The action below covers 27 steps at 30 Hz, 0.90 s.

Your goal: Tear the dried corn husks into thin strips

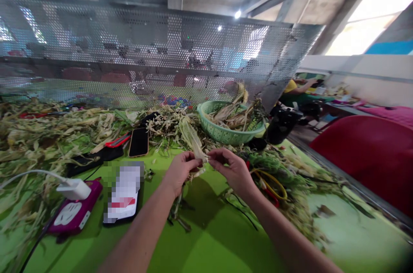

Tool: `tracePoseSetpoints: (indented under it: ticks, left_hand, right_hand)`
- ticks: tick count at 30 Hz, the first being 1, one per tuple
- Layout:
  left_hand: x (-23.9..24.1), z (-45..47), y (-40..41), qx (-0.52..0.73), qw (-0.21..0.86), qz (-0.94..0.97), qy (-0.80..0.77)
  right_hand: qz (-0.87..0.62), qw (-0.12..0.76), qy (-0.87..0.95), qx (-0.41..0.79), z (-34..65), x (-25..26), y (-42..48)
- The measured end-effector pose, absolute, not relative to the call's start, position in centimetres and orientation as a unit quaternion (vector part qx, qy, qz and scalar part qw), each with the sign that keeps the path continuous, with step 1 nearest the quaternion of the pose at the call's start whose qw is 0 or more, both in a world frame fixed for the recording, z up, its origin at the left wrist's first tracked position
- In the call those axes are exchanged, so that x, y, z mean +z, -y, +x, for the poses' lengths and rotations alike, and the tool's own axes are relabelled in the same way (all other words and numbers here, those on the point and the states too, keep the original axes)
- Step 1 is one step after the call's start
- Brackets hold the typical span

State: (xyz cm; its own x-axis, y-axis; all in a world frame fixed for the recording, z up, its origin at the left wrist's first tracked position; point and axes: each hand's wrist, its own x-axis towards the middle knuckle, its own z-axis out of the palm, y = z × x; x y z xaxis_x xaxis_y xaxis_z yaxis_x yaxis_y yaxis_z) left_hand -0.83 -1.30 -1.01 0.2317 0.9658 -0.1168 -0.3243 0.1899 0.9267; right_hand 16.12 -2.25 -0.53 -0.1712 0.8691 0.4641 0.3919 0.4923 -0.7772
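Note:
Over the green table (206,238), a pale dried corn husk (191,133) rises from between my two hands, its wide end pointing up and away. My left hand (183,170) pinches the narrow lower end between thumb and fingers. Close beside it, my right hand (230,169) is pinched on the same end from the right. Stringy scraps (179,217) of dried plant lie or hang below my left hand. Just beyond the hands stands a light green plastic basket (226,134) heaped with brownish husks (229,114).
Husk piles cover the left (48,135) and right (284,178). At left lie a lit phone (124,191), a dark phone (138,142), a red cutter (118,140) and a magenta power strip (87,208) with a white charger (73,189). Behind rises a perforated metal screen (145,49); a red chair (364,152) stands right.

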Motion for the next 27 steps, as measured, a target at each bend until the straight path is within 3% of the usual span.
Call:
tracePoseSetpoints:
  ticks: [5,11,18,24,27]
  left_hand:
    - [-0.87,-1.0,1.49,0.48,0.71,0.359,-0.369]
    - [-1.0,-1.07,1.61,0.456,0.734,0.366,-0.346]
    - [-0.57,-0.73,1.87,0.457,0.632,0.518,-0.353]
    - [-0.77,-0.85,1.82,0.46,0.525,0.618,-0.361]
    - [-0.6,-1.15,1.69,0.455,0.493,0.638,-0.378]
  right_hand:
    - [-0.391,0.461,0.779,0.167,15.93,-0.01,2.71]
    - [-0.394,0.468,0.776,0.153,15.92,0.14,2.71]
    - [-0.458,0.473,0.721,0.215,15.94,-0.16,2.66]
    - [-0.446,0.522,0.641,0.344,15.76,-0.39,2.32]
    - [-0.452,0.486,0.647,0.375,15.93,-0.38,2.16]
